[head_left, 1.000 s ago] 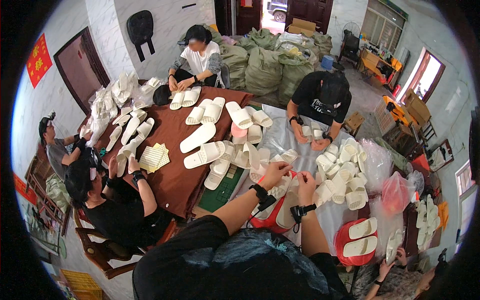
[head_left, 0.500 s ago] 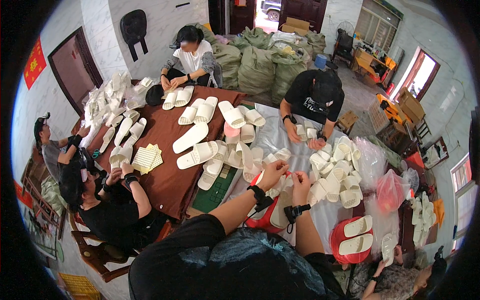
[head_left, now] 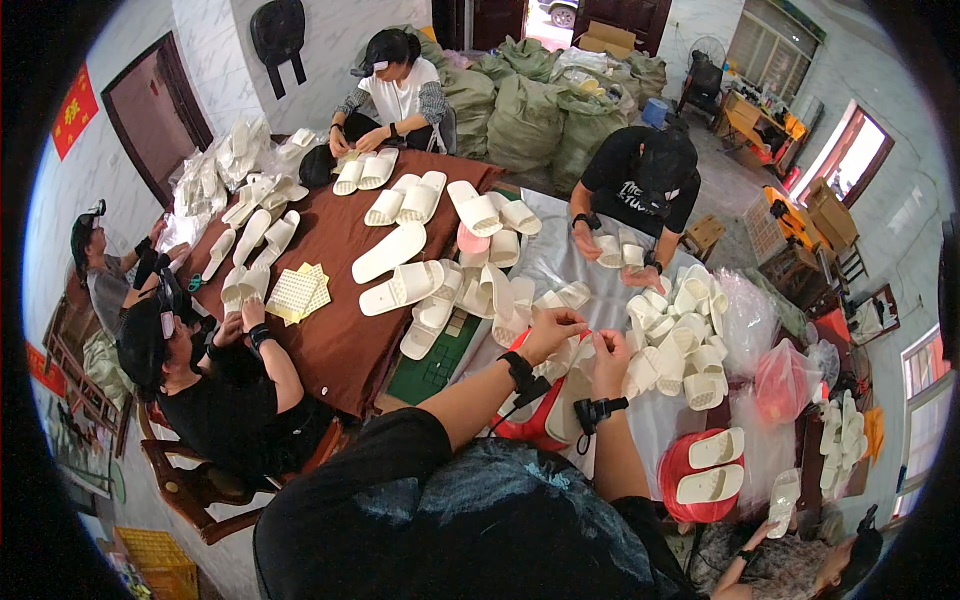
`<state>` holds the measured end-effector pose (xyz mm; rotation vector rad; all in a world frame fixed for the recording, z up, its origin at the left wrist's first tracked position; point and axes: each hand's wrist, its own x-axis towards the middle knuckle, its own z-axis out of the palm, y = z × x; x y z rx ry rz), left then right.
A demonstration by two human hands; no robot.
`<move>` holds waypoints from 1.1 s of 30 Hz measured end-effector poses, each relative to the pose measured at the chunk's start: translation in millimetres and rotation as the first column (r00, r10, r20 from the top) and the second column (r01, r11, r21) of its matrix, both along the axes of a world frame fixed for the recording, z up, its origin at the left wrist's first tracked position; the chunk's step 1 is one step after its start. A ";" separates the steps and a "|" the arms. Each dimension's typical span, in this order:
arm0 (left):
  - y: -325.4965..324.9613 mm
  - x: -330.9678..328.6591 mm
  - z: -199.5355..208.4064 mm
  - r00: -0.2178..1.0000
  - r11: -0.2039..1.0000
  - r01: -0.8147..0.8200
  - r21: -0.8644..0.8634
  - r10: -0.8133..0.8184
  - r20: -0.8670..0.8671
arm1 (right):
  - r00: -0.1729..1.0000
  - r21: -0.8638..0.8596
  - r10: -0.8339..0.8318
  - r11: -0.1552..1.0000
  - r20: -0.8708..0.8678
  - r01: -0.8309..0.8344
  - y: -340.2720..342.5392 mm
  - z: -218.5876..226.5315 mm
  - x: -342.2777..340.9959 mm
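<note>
The left hand (head_left: 550,336) and right hand (head_left: 608,362) have fingertips pinched, on what I cannot tell, a white slipper (head_left: 573,402) lying bodyward, lengthwise toward the wearer, nearer the right

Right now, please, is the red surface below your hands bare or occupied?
Occupied: the red surface carries at least one white slipper.
</note>
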<state>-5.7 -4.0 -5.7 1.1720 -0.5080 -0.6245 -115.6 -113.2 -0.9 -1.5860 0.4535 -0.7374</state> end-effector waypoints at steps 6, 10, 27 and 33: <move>9.7 0.5 13.7 0.999 0.998 0.010 0.063 -0.007 -0.050 | 0.999 -0.072 0.035 0.997 -0.034 -0.037 7.4 14.9 -3.7; 9.6 0.8 13.9 1.000 0.994 0.016 0.107 -0.014 -0.019 | 0.997 -0.062 0.073 0.995 -0.039 -0.075 4.7 9.3 -2.1; 8.7 -1.5 11.4 0.999 0.996 0.044 0.077 -0.045 0.015 | 0.995 -0.029 0.082 0.996 -0.051 -0.083 5.6 10.6 -5.9; 12.0 -4.7 7.1 0.998 0.993 0.067 0.093 -0.067 -0.003 | 0.995 -0.061 0.078 0.995 -0.061 -0.082 9.0 14.2 -11.1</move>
